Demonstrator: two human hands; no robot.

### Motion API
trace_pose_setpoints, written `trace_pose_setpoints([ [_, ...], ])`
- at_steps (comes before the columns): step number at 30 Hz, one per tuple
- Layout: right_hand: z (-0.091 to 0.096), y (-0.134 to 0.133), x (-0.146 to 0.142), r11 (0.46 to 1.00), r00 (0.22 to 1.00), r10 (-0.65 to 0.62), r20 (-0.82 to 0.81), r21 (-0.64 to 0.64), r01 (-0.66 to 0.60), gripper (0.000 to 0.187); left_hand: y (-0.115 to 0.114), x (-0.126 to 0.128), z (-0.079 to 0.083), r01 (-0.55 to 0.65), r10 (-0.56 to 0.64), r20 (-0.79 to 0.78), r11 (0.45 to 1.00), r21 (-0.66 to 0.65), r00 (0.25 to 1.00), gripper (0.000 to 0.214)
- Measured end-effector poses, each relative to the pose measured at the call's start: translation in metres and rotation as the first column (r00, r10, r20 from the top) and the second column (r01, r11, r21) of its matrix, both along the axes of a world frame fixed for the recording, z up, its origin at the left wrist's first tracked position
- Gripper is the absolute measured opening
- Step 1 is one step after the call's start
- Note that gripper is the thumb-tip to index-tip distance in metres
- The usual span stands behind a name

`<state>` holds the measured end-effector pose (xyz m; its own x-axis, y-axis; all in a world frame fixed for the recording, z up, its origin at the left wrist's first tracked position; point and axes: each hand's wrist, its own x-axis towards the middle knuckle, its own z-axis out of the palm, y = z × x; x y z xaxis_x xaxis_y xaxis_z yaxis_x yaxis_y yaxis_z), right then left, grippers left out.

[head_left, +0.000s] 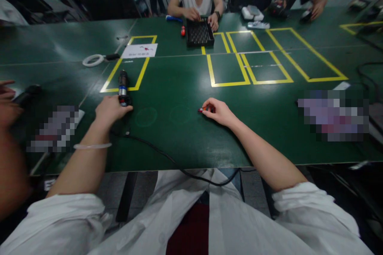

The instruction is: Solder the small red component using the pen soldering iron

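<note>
Apparently we were at an early stage, for our left hand [110, 109] grasped the tool [123, 83] beside the yellow frame [135, 89] and our right hand [220, 110] pinched the red piece [201, 110], both already taken but well apart.

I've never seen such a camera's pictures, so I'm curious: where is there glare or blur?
In the head view: pale glare on the table, near its front edge; another person's arm at far left is blurred; the right hand looks clearer.
</note>
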<state>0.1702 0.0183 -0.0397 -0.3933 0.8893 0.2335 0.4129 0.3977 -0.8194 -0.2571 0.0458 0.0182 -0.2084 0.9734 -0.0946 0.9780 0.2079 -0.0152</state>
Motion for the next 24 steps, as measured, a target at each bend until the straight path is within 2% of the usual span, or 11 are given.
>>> trace_pose_setpoints([
  [3, 0.0, 0.0, 0.0, 1.0, 1.0, -0.001, 0.004, 0.002, 0.001, 0.015, -0.007, 0.041, 0.003, -0.006, 0.005, -0.058, 1.0, -0.019, 0.998, 0.068],
  [8, 0.002, -0.001, 0.001, 1.0, 1.0, -0.001, -0.007, -0.007, 0.001, 0.015, -0.016, 0.106, 0.002, 0.151, -0.15, -0.024, 0.988, 0.018, 0.988, 0.065],
  [14, 0.003, -0.001, 0.001, 1.0, 0.999, 0.007, -0.035, -0.009, -0.007, 0.017, -0.025, 0.173, -0.002, 0.349, -0.349, -0.008, 0.936, 0.052, 0.937, 0.063],
  [19, 0.003, 0.0, 0.001, 1.0, 0.999, -0.004, -0.05, 0.024, 0.005, 0.015, -0.033, 0.212, -0.004, 0.447, -0.449, 0.027, 0.892, 0.07, 0.893, 0.058],
  [24, 0.001, 0.0, 0.001, 0.998, 0.998, -0.033, -0.044, 0.043, 0.034, 0.014, -0.043, 0.233, -0.003, 0.515, -0.521, 0.071, 0.853, 0.085, 0.851, 0.055],
])
